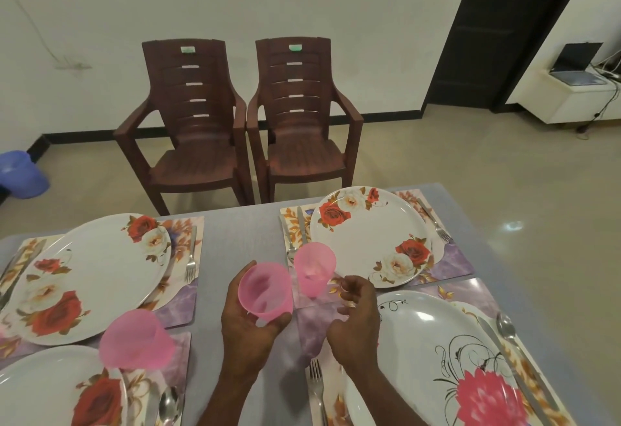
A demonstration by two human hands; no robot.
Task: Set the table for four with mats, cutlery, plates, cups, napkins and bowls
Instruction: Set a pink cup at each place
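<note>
head view: left hand (250, 319) is wrapped round a pink cup (265, 291), tipped toward the camera over the bare table (242, 224), probably carrying it to the near right mat (311, 331). right hand (356, 318) sits loosely curled and empty just beside the far right cup (314, 267), which stands by the knife on its mat. a third cup (136, 338) is down on the left. near plates are cut off; no napkins or bowls visible.

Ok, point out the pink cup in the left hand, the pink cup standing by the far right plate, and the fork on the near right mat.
Held pink cup (265, 293), head view, on its side wall.
Standing pink cup (314, 267), head view, on its wall.
Fork (316, 382), head view, on its neck below the tines.
</note>
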